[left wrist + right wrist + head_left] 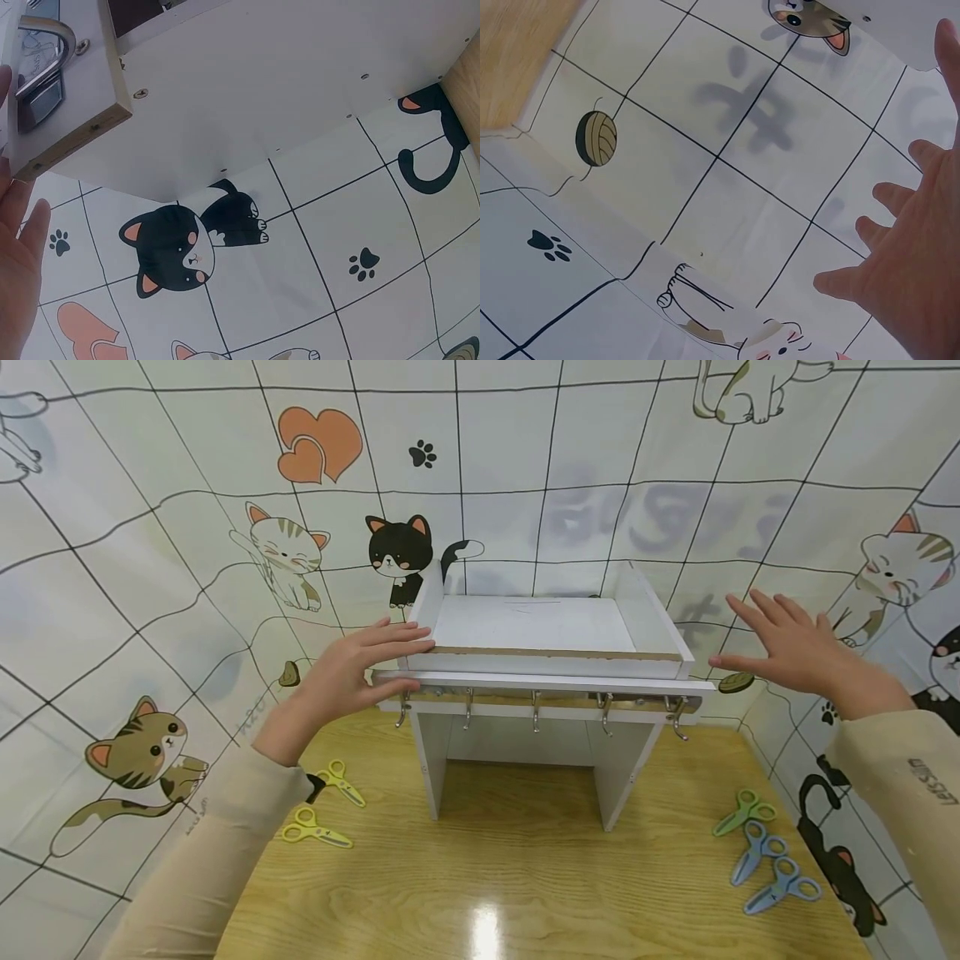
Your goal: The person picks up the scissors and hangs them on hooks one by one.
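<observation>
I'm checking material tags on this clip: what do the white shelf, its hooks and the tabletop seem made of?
White shelf: probably wood-based board with a smooth white coating; brown edges show.
Hooks: likely metal, shiny and silvery.
Tabletop: wood or wood-look laminate, glossy; grain and a bright reflection show.

The head view faces forward and down at the shelf (532, 627). Both wrist views, closer, share the patterned wall (498, 439).
</observation>
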Demonstrator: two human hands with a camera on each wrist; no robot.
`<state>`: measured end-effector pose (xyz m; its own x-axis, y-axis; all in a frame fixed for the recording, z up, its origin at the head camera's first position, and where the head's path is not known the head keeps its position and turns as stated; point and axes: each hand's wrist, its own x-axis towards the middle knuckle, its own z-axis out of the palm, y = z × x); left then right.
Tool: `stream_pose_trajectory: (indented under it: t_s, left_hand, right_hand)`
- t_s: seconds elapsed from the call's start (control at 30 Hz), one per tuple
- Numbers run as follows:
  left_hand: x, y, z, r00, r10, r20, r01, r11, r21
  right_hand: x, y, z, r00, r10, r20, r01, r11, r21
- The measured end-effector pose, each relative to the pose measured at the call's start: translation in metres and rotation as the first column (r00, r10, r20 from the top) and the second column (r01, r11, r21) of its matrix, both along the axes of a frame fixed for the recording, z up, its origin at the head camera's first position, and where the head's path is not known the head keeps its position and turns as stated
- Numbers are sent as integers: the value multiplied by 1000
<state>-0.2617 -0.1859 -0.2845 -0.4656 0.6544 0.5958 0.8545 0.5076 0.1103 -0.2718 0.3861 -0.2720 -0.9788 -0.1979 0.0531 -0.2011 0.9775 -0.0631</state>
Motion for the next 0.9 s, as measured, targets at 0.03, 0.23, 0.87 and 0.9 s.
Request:
stream_pose_trajectory:
  t_s: [0.03,0.23,0.87,0.9]
  left_hand:
    - [0,0,0,1000,-3,-2,3,1000,5]
    - [-1,0,-3,1000,-20,-21,21,999,36]
    - [-3,3,-15,999,-34,-17,36,992,120]
    - [-3,2,-15,999,-33,-14,34,992,120]
  right_hand:
    - [0,0,-1,1000,0,3,0,1000,4]
    - [0,2,-8,1000,16,4,-16,1000,-1]
    - [9,21,-49,1000,13,-15,-14,998,-60]
    - [9,22,-52,1000,12,-14,-13,998,-69]
